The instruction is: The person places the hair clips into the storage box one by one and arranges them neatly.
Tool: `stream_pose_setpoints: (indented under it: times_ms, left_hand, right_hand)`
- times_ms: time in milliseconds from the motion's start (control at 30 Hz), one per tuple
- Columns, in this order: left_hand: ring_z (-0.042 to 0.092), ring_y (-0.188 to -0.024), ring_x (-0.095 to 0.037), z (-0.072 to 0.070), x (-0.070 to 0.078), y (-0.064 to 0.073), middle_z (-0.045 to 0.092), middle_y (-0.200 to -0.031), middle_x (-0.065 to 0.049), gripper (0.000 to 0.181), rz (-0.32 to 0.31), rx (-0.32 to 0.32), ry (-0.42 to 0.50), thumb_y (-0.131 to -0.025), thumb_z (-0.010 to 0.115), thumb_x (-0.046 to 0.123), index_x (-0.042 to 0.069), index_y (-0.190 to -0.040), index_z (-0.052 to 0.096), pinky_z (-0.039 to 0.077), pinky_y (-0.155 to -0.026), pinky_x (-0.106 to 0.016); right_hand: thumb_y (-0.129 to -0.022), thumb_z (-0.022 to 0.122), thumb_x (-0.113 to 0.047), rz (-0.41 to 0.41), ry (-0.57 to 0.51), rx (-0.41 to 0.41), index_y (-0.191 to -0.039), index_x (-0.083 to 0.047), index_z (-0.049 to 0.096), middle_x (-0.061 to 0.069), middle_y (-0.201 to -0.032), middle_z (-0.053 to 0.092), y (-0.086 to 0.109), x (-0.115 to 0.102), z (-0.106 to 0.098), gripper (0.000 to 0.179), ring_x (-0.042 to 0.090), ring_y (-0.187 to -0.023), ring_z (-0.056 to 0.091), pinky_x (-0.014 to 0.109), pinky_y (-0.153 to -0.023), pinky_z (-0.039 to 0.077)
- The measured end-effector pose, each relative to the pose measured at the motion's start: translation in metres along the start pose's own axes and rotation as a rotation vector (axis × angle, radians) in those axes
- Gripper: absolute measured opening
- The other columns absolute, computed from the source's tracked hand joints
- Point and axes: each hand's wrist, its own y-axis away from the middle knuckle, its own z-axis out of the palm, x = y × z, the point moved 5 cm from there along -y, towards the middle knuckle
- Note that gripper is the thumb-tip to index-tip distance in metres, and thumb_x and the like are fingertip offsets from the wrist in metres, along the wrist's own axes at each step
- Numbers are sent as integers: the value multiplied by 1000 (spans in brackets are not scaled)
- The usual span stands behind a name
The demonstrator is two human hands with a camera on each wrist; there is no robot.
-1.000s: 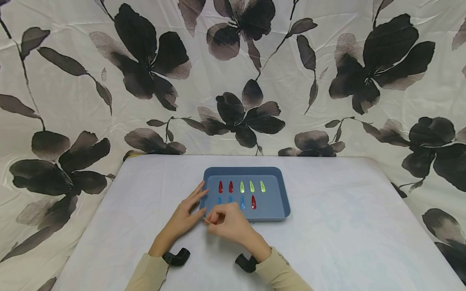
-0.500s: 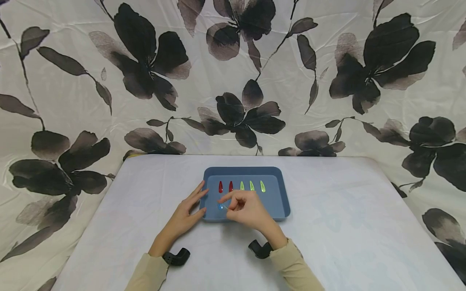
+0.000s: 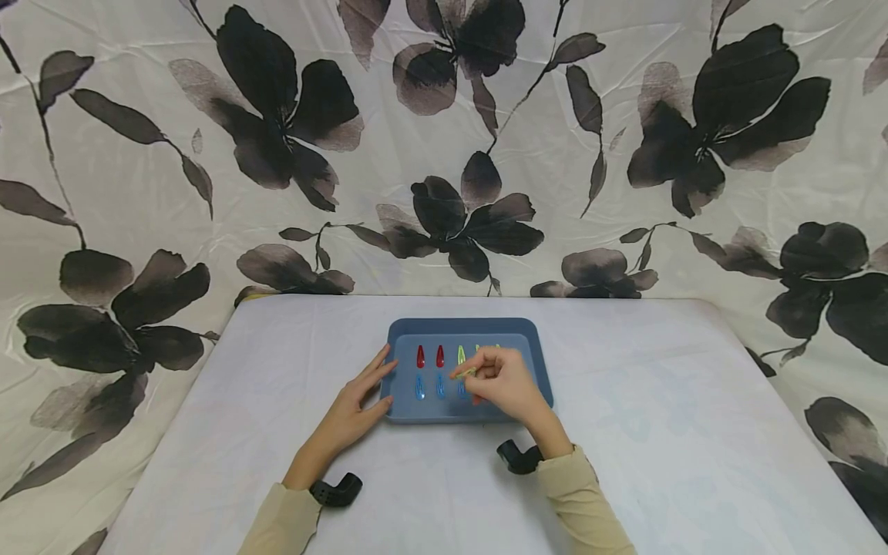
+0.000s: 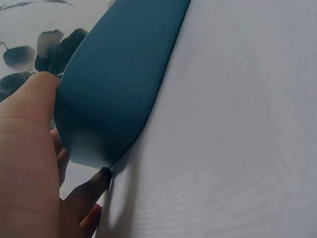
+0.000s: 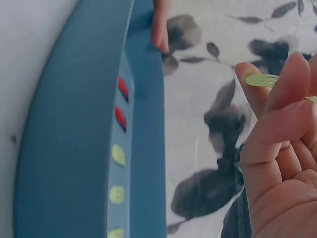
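My left hand [image 3: 350, 416] rests against the left side of the blue tray [image 3: 458, 325], fingers spread. In the left wrist view its thumb [image 4: 42, 96] lies at the tray's rim and other fingertips touch low near the corner. Over the tray my right hand [image 3: 513, 389] pinches a yellow-green snap hair clip [image 5: 261, 80] between thumb and fingers. Two red hair clips [image 3: 420, 356] and a yellow-green one [image 3: 461, 354] show in the back row; blue hair clips [image 3: 419, 387] lie in front of them. The right hand covers part of both rows.
The tray stands on a table with a white cloth [image 3: 645, 401]. Behind it hangs a floral curtain [image 3: 583, 154]. A black wrist camera [image 3: 337, 490] sits on the left wrist and another camera [image 3: 519, 457] on the right.
My right hand has moved rightward from beside the left hand to over the tray's middle, carrying the yellow-green hair clip. The left hand has stayed at the tray's left side.
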Motion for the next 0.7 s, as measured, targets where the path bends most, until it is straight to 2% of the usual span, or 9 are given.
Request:
stream_pose_setpoints:
  times_ms: [233,400,533,633,700]
  left_hand:
    - [24,-148,-27,0,0,0,24,-163,-10,60,-5,-9,2,-91,66,4,3,-148,46,26,-112,-23]
    - [24,-148,-26,0,0,0,24,-163,-8,61,-17,-8,0,-91,66,4,4,-148,46,26,-112,-23]
    - [24,-148,-26,0,1,0,24,-163,-9,61,-17,-9,-3,-91,66,3,4,-148,46,28,-113,-27]
    - [24,-148,-26,0,0,0,24,-163,-8,60,-19,-9,-2,-91,66,3,4,-148,46,28,-113,-26]
    - [24,-148,-25,0,-1,0,24,-163,-7,61,-24,-10,4,-91,66,3,4,-148,46,26,-112,-23]
  right_hand:
    - [-89,61,10,67,-19,47,-82,9,63,23,-87,73,2,3,-24,7,24,-52,63,25,-48,44]
    - [-90,62,7,119,46,86,-89,12,64,30,-88,71,7,-8,-37,6,27,-56,64,27,-52,48]
    - [-91,65,2,150,140,117,-95,12,67,24,-86,73,6,8,-47,11,27,-67,66,29,-60,51]
    - [-90,67,-2,189,213,144,-97,9,69,16,-82,74,5,28,-54,13,23,-73,67,29,-64,51]
    - [-89,68,-2,235,267,167,-96,8,70,14,-80,74,5,32,-56,12,22,-72,67,29,-66,51]
